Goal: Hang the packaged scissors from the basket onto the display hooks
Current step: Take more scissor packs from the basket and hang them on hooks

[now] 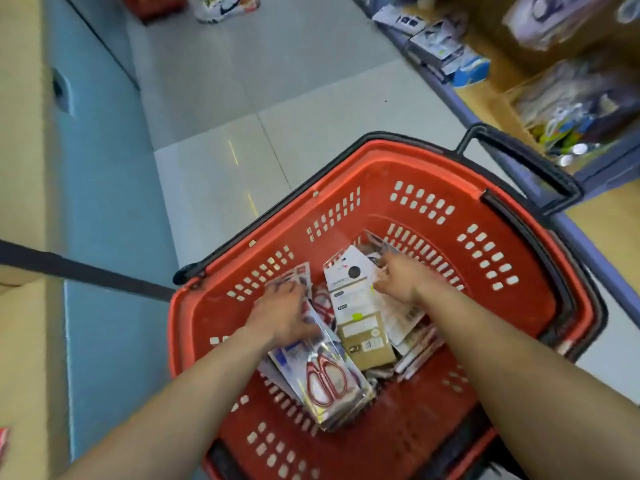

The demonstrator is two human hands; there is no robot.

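A red plastic basket (pixel 433 168) with black handles stands on the floor below me. Inside lie several packaged scissors: a shiny pack with red-handled scissors (pixel 329 379) at the front, and white-and-brown card packs (pixel 360 320) in the middle. My left hand (pixel 284 313) reaches in and its fingers close over the top of the stack of red-scissors packs. My right hand (pixel 401 278) is deeper in the basket, fingers pinched on the upper edge of a white card pack. The image is blurred, so the exact grip is unclear.
A low shelf (pixel 485 98) with packaged goods runs along the right, its blue edge close to the basket's handle (pixel 530 164). A beige and blue fixture (pixel 104 202) lines the left. Grey tiled floor lies ahead, with a person's shoe (pixel 225 6) at the top.
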